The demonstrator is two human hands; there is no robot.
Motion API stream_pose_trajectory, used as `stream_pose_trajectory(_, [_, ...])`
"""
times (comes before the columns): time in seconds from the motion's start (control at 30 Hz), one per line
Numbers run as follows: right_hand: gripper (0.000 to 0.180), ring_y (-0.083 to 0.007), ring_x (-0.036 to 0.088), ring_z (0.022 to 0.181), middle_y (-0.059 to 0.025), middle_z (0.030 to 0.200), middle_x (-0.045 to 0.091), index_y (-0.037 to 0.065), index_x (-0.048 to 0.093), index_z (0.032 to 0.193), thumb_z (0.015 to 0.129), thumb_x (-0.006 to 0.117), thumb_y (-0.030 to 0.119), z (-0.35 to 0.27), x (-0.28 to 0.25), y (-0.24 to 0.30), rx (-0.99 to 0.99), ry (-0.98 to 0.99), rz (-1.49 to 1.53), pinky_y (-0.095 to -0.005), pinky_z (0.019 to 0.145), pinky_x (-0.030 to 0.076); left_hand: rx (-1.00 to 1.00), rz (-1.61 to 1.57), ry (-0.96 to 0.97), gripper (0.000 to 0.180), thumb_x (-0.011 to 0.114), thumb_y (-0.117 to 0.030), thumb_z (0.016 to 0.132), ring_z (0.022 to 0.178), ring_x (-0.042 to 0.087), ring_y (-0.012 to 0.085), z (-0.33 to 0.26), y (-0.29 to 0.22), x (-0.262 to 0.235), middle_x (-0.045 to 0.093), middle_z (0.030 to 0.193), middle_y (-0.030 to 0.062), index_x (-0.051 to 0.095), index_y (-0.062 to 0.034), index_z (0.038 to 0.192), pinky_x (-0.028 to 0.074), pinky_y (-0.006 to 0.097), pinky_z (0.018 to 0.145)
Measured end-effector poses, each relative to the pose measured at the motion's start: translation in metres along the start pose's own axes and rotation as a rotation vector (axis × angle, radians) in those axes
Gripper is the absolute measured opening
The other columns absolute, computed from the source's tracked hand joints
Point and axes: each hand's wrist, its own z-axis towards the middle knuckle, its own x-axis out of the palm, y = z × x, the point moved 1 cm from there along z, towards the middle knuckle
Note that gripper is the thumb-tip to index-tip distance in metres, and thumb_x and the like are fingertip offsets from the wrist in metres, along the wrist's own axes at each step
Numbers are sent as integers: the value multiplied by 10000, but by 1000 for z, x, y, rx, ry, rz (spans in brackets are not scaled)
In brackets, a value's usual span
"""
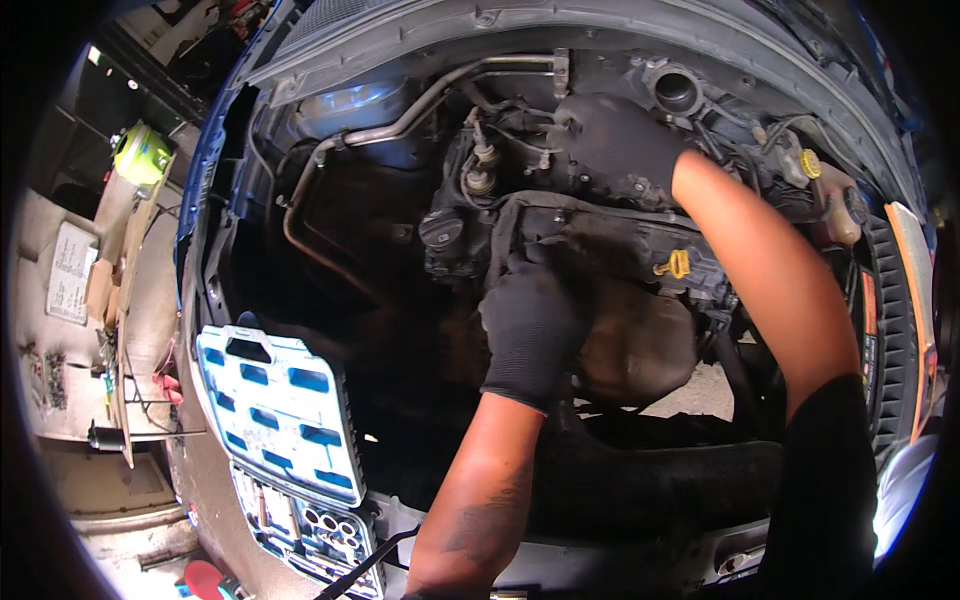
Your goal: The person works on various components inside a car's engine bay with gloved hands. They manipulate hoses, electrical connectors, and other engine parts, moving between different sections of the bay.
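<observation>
The engine (620,235) lay toward two o'clock. The left hand (535,325), just below centre, had its fingers bent at the engine's near side; the right hand (620,145), toward one o'clock, was curled at the far side. Whether either gripped anything, I could not tell. A slipping part could have dropped into the dark gap (365,220) at ten o'clock; a knock might have tipped the open toolbox (285,395) at eight.

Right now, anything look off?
Mainly the round port beside the right hand: it gapes uncovered. The metal pipe looks rusty brown low down, and the tool case sits open, askew, at lower left.
</observation>
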Motion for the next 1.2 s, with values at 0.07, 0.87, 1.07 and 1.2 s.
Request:
stream_pose_trajectory(0.07, [194,-349,664,875,-192,908,678,48,668,962,907,641,231,-31,-3,-21,131,-134,-46,-448,765,519,-47,-15,66,458,637,-348,852,801,704,364,-2,0,-1,631,1025,258,536,47,1059,568,480,659])
stream_pose_trajectory(0.87, [149,-361,655,830,-131,908,658,103,608,906,784,621,187,-179,26,-64,258,-266,-370,-482,693,518,493,-824,98,124,717,-121,889,753,575,110,163,20,52,685,802,39,703,-3,926,502,316,697])
stream_pose_trajectory(1.07, [207,-357,637,820,-144,859,645,92,613,877,733,664,232,-177,22,-59,296,-237,-357,-482,736,504,321,-844,91,291,750,-116,856,822,619,121,167,17,59,707,860,94,677,24,1100,510,323,729])
stream_pose_trajectory(1.2, [192,-357,653,802,-158,839,650,76,617,864,754,652,229,-174,20,-56,276,-299,-342,-480,664,530,477,-678,65,260,742,-146,861,781,654,156,168,23,56,729,869,135,691,11,1062,524,357,727])
